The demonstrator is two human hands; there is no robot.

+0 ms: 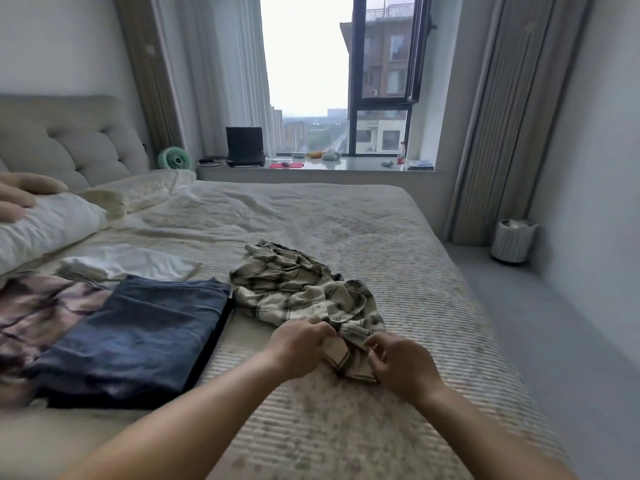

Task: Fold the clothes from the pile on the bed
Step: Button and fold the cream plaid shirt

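A crumpled cream-and-dark plaid shirt (294, 285) lies in the middle of the bed (398, 237). My left hand (298, 344) pinches its near edge, fingers curled into the cloth. Just to the right, my right hand (401, 365) pinches the same near edge. To the left lie folded clothes: a dark blue garment (138, 334), a pink-and-dark tie-dye piece (38, 313) partly under it, and a white folded item (135, 263) behind them.
A white pillow (45, 230) lies at the far left with another person's hand (20, 195) resting on it. Behind the bed a windowsill holds a laptop (245, 146) and a green fan (175, 160). A white bin (513, 240) stands on the floor at right.
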